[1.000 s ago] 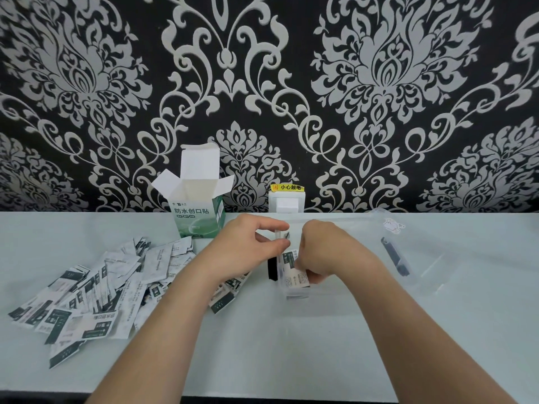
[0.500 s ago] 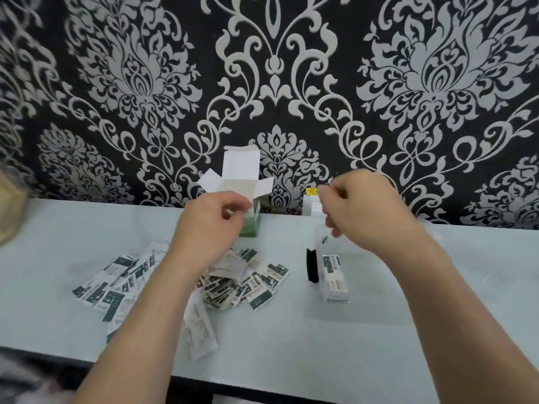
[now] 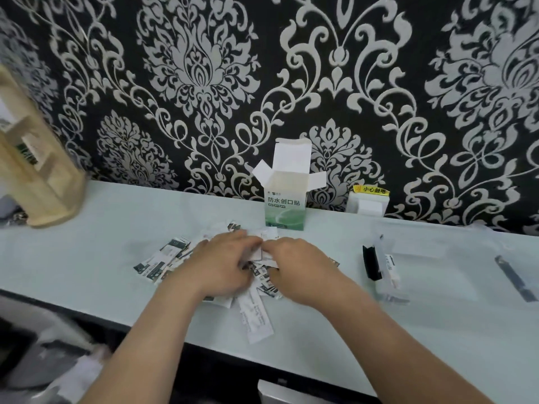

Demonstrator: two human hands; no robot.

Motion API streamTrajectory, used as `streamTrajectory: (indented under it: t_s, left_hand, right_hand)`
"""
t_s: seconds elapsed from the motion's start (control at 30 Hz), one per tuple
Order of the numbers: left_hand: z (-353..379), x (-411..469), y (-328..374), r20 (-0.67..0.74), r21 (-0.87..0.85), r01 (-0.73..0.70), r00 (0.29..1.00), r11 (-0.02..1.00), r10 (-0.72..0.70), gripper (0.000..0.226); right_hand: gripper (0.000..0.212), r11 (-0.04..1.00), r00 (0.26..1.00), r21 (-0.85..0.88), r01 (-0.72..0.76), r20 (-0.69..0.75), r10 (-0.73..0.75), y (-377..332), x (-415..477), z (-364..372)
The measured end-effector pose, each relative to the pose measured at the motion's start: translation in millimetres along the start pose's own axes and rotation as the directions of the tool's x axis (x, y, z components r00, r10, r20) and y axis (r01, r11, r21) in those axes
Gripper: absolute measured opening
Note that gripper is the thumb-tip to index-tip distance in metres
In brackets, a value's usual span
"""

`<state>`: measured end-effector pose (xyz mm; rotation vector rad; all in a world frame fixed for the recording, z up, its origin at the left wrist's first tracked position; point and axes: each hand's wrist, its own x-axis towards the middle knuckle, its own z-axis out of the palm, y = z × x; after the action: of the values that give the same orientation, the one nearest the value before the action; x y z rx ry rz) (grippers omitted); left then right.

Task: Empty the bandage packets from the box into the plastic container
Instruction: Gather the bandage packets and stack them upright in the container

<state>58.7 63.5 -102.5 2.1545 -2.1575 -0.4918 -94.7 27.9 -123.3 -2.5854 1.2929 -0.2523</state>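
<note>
Left hand (image 3: 224, 263) and right hand (image 3: 296, 268) lay side by side, almost touching, on the heap of bandage packets (image 3: 163, 259). The fingers of both were bent down into the heap. The fingertips were hidden among the paper, so we could not tell whether either hand had closed on anything or was only raking packets together. The packets lay spread on the table (image 3: 87, 243), mostly to the left of and under the hands, and one long packet (image 3: 256, 319) sat apart near the front edge. Behind the hands the box (image 3: 285, 209) stood upright with its flaps open; we could not see whether anything was left in it. The plastic container (image 3: 392, 297) stood well to the right with its black clasp (image 3: 371, 262) facing the heap, and a few packets showed through its clear wall. We judged the packets to be light, thin, flexible and rather slick, so they would likely slide over one another and fan out of a loose grip. We would take a bundle by its long edges, squared up between thumb and fingers, and keep the handful small enough for the container's mouth.
</note>
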Motion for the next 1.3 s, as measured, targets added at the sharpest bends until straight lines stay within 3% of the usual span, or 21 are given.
streamTrajectory:
  t_s: [0.4, 0.57, 0.67, 0.73, 0.8, 0.87, 0.93, 1.0, 1.07, 1.13, 1.17, 1.23, 1.3]
  left_hand:
    - [4, 0, -2, -0.39, -0.206, -0.061, 0.92, 0.977, -0.025, 0.023]
    - [-13, -6, 10, -0.562, -0.52, -0.186, 0.81, 0.834, -0.17, 0.018]
    - [-28, -11, 11, -0.53, -0.73, -0.235, 0.788, 0.642, -0.313, 0.022]
    - [-34, -13, 11, -0.431, -0.856, -0.262, 0.837, 0.445, -0.337, 0.014]
    - [-32, -12, 15, -0.37, -0.886, -0.245, 0.886, 0.394, -0.28, 0.012]
    - [-24, -7, 22, -0.356, -0.856, -0.223, 0.908, 0.466, -0.22, 0.016]
    - [-16, -3, 29, -0.378, -0.762, -0.214, 0.914, 0.611, -0.151, 0.021]
    - [-14, -1, 33, -0.397, -0.662, -0.231, 0.915, 0.713, -0.071, 0.021]
    - [-21, -4, 29, -0.377, -0.583, -0.197, 0.925, 0.788, -0.048, 0.009]
    - [-30, -11, 17, -0.314, -0.313, 0.004, 0.943, 0.95, -0.108, 0.02]
    - [-32, -14, 11, -0.248, -0.138, 0.14, 0.954, 0.981, -0.171, 0.03]
    - [-28, -19, 6, -0.072, 0.093, 0.304, 0.952, 0.948, -0.298, 0.05]
    - [-14, -17, 5, 0.06, 0.166, 0.317, 0.942, 0.934, -0.33, 0.065]
  right_hand:
    - [0.019, 0.99, 0.984, -0.131, -0.056, -0.174, 0.033, 6, -1, -14]
    - [0.021, 0.981, 0.95, 0.158, -0.116, -0.269, 0.156, 13, 0, -32]
    - [0.017, 0.918, 0.931, 0.368, -0.148, -0.262, 0.255, 17, -1, -47]
    - [0.016, 0.762, 0.924, 0.63, -0.15, -0.186, 0.335, 15, -3, -54]
    - [0.019, 0.441, 0.936, 0.874, -0.204, 0.042, 0.349, 9, -7, -58]
    - [0.026, 0.126, 0.947, 0.952, -0.28, 0.252, 0.2, 3, -10, -59]
    - [0.045, -0.039, 0.939, 0.94, -0.338, 0.34, 0.055, 3, -12, -56]
    - [0.044, -0.023, 0.933, 0.933, -0.36, 0.36, 0.003, 5, -13, -53]
    - [0.029, 0.078, 0.935, 0.932, -0.355, 0.354, 0.021, 7, -11, -49]
    - [0.024, 0.237, 0.938, 0.909, -0.343, 0.319, 0.134, 10, -9, -44]
    - [0.023, 0.31, 0.936, 0.886, -0.345, 0.299, 0.185, 11, -7, -41]
    - [0.021, 0.409, 0.928, 0.836, -0.366, 0.292, 0.232, 10, -4, -36]
    - [0.02, 0.489, 0.926, 0.788, -0.374, 0.296, 0.232, 7, -3, -32]
